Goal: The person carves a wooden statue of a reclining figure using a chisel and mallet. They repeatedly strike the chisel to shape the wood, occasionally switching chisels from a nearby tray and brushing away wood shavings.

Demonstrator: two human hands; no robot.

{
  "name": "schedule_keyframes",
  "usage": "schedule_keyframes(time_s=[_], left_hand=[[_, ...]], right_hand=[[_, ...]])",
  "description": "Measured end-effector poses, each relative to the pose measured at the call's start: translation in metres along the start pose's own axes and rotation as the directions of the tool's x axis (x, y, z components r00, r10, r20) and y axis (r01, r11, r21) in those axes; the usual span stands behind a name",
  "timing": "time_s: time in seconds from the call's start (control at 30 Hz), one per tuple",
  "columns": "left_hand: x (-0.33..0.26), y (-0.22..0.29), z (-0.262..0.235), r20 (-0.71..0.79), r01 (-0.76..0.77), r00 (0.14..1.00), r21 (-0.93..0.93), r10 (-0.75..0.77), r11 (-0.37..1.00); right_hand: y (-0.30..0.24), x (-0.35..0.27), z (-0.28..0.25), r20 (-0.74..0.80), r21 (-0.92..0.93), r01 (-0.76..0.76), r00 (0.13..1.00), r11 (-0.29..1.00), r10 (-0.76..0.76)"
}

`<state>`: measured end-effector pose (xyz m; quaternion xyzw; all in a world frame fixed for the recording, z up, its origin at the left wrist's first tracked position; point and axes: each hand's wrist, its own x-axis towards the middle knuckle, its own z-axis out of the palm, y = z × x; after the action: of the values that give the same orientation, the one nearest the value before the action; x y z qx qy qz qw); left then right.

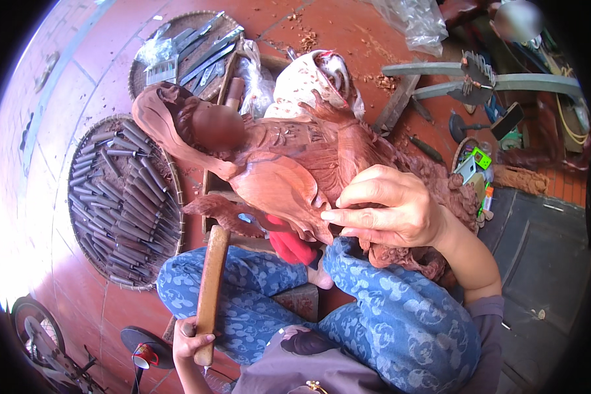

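A pause between carving blows, I judge: the left hand (192,341) grips a long wooden mallet (210,289) below the reddish-brown carved wooden statue (289,164), while the right hand (391,207) rests pressed-together fingers on it; resuming calls for a chisel.

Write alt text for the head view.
A seated person's right hand rests on a reddish carved wooden statue lying across their lap, while the left hand grips a wooden mallet. A round woven tray of chisels sits on the tiled floor to the left.

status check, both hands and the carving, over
Left hand gripping wooden mallet, held low by the knee. Right hand resting on reddish wood carving, fingers flat. Nothing between mallet and carving.
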<state>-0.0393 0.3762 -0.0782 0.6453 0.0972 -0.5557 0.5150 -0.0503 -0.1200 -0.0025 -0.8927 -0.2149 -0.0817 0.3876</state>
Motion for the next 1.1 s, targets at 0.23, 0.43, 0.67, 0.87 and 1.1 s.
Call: schedule_keyframes(time_s=[0.23,0.43,0.67,0.87,1.1], left_hand=[[0.000,-0.002,-0.002,-0.029,0.014,0.999,-0.050,-0.016,0.999],[-0.001,0.000,-0.003,-0.035,0.008,0.999,-0.018,-0.009,1.000],[0.002,-0.003,0.000,-0.038,0.007,0.999,-0.015,-0.008,1.000],[0.001,-0.008,-0.003,-0.033,-0.001,0.999,0.013,0.002,1.000],[-0.026,-0.016,-0.003,-0.187,-0.151,0.973,-0.087,0.133,0.985]], right_hand=[[-0.009,0.009,0.008,0.028,-0.235,0.085,0.996,0.968,-0.080],[-0.003,0.006,0.000,0.017,-0.091,0.076,0.997,0.993,-0.075],[-0.007,0.007,-0.002,0.047,-0.157,0.080,0.996,0.984,-0.074],[-0.014,0.007,-0.003,-0.003,-0.177,0.015,1.000,0.984,-0.016],[-0.035,0.008,-0.014,-0.022,-0.329,0.054,0.998,0.943,-0.065]])
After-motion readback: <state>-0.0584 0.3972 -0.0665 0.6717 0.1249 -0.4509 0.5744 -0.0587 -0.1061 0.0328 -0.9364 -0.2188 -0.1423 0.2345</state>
